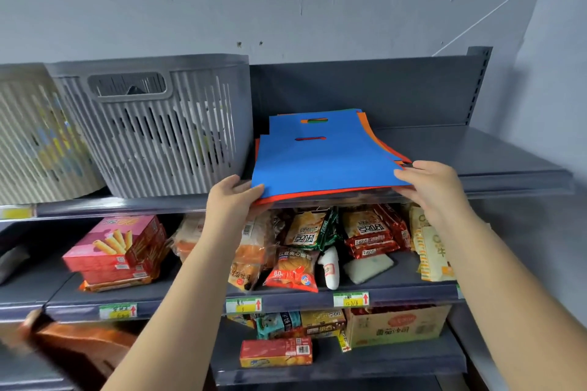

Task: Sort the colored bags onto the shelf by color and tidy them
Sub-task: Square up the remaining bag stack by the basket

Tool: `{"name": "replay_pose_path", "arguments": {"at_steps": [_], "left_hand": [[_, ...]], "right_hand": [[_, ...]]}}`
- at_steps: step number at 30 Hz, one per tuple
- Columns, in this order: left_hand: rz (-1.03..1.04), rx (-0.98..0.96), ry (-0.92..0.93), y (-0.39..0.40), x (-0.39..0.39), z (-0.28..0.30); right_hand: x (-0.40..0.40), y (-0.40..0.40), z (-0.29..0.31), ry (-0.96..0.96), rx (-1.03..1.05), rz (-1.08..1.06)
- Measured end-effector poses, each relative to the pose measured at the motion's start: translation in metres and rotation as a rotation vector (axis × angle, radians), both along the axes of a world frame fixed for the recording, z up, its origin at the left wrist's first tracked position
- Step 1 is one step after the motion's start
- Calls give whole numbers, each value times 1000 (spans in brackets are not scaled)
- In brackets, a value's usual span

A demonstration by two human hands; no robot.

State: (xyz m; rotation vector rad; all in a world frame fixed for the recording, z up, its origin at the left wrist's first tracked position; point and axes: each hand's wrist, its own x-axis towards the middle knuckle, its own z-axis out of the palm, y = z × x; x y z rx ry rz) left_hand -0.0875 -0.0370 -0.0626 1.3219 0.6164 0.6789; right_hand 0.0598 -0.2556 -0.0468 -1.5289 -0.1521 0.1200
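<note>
Both hands take the stack of bags (327,162) by its near corners at the front edge of the top shelf (508,168), likely to square it: the left hand (230,200) pinches the near-left corner, the right hand (428,187) curls on the near-right. Blue bags lie on top with orange and red edges fanning out beneath, so sorting looks unfinished. A grey basket (158,127) stands just beside the stack's left edge, limiting room there; snack packets (305,247) fill the shelf below.

bags (320,165): matt cloth | basket (165,136): slotted plastic | shelf (508,165): matt metal

Dim even light, blurred warped edges
</note>
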Motion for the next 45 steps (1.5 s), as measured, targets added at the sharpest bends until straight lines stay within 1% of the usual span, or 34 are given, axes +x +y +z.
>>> {"name": "replay_pose_path", "arguments": {"at_steps": [2, 4, 6, 7, 9, 12, 15, 18, 21, 23, 25, 27, 32, 35, 37, 41, 45], "left_hand": [[27, 65, 40, 1, -5, -2], [8, 127, 96, 3, -13, -8], [-59, 114, 112, 1, -25, -15], [-107, 100, 115, -1, -30, -18], [-199, 94, 150, -2, -40, -27], [-265, 94, 194, -1, -46, -41], [-277, 32, 177, -9, -47, -49], [-231, -49, 151, -21, -42, -57], [-200, 83, 187, -31, -37, -63], [-219, 111, 185, -36, -36, -69], [-239, 127, 201, -41, -38, -78], [-250, 188, 235, -49, -40, -87], [-284, 399, 309, -81, -47, -103], [-332, 497, 266, -105, -53, -111], [-367, 537, 216, -121, -59, -116], [-437, 494, 109, -154, -74, -122], [-570, 422, 44, -179, -91, -128]], "right_hand": [[-4, -2, -3, 40, 69, -6], [-9, -7, -6, 91, 117, 16], [-10, -13, -13, 162, 137, 67], [-12, -15, -15, 195, 108, 98], [-17, -19, -21, 237, -17, 134], [-24, -24, -32, 236, -176, 115], [-37, -35, -44, 246, -204, 89], [-54, -51, -58, 281, -227, 104], [-66, -60, -69, 304, -178, 110], [-70, -64, -73, 292, -154, 81], [-74, -69, -77, 262, -181, 42], [-79, -76, -83, 236, -214, 13], [-106, -107, -100, 168, -267, -64], [-133, -132, -109, 108, -302, -151], [-155, -149, -112, 76, -290, -213], [-199, -185, -119, 34, -233, -349], [-242, -222, -127, 33, -154, -444]]}}
